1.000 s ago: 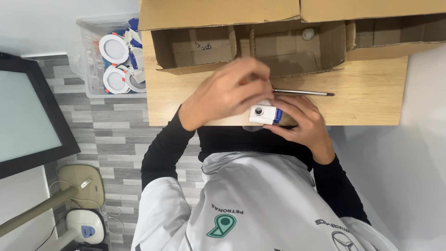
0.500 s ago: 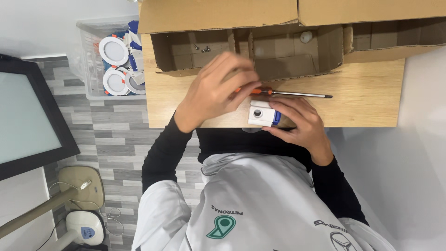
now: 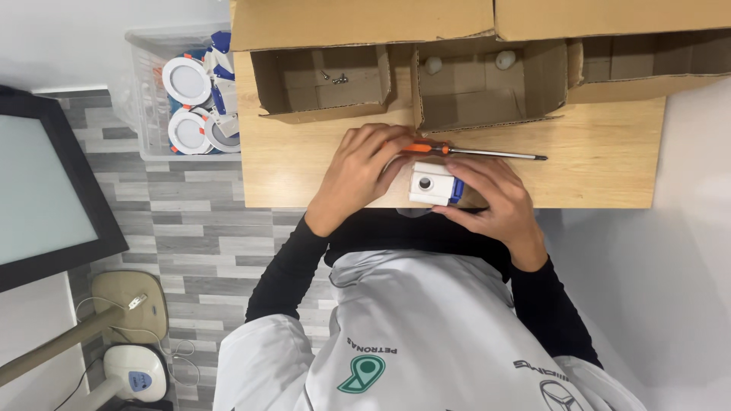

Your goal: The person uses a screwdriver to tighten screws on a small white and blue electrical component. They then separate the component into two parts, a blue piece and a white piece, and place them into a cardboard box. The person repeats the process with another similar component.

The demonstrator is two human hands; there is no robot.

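1. The left hand curls around the orange handle of a slim metal-shafted screwdriver, which lies along the pale wooden tabletop.
2. The right hand pinches a small white plastic block with a blue side at the table's near edge.
3. The open cardboard box behind holds what look like screws.
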